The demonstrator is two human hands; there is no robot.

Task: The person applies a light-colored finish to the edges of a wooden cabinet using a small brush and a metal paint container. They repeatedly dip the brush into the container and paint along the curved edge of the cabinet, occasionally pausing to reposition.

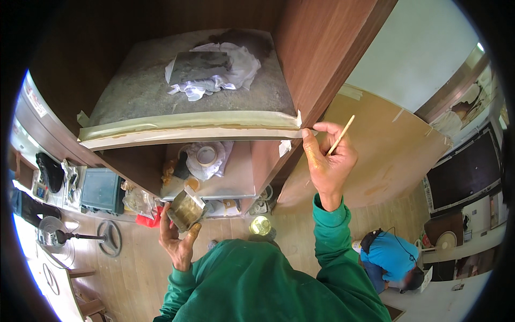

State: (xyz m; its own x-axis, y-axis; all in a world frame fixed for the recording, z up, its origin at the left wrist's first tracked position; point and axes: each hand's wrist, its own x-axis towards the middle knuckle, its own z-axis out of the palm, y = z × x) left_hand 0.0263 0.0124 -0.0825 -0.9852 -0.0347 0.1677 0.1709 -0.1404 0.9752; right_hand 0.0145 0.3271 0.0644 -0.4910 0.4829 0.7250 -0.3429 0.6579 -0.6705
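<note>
My right hand [331, 161] is closed around a thin pale wooden stick [341, 134], like a brush handle, whose lower end is hidden by the fingers. Its fingertips are at the right end of the cabinet's shelf edge [204, 129], which has masking tape along it and a brown strip between the taped bands. Lower left, my left hand [179, 240] grips a small squarish container [186, 210] with brownish smears, held below the shelf. On the grey shelf top [134, 80], a dark flat sheet [201, 65] lies over a crumpled white cloth [244, 67].
A roll of tape [206, 155] and cloths lie in the lower compartment. The cabinet's wooden side panel [322, 59] rises at right, beside brown board [370, 139]. A fan [51, 231] and teal case [102, 190] stand left. Another person in blue [391, 255] bends down at lower right.
</note>
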